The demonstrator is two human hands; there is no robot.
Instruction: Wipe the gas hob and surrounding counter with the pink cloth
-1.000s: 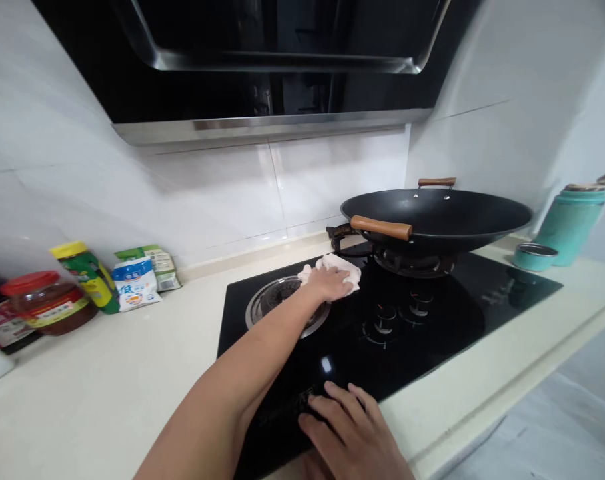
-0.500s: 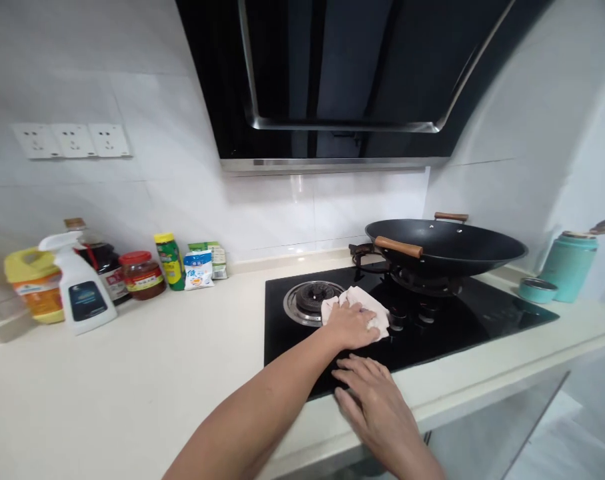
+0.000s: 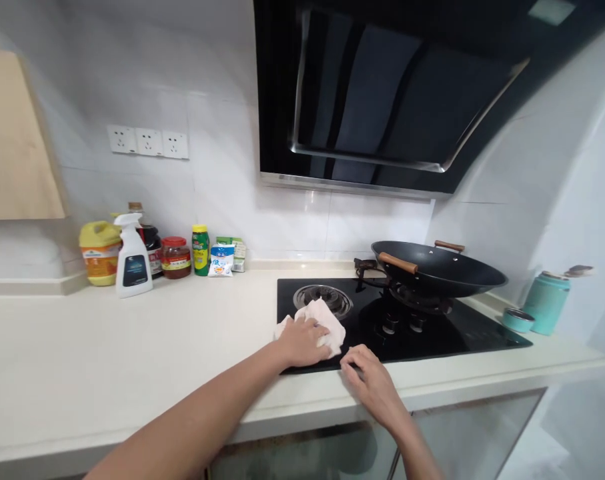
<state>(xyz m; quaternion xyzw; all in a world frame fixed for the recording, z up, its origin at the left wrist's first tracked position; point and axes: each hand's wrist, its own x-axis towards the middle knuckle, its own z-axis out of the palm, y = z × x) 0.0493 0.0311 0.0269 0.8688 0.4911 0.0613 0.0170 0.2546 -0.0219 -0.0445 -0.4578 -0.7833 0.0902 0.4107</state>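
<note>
**Head view: cloth at the hob's near-left corner**

Head camera shows the left hand pressed flat on a pale, crumpled cloth, fingers spread over it rather than gripping. The cloth lies on the black glass hob, at its near-left corner, just in front of the hob's left burner. The right hand rests open at the hob's front edge, holding nothing. A wide sweep could snag the cloth on that burner, or nudge the wok on the hob's right burner.
</note>
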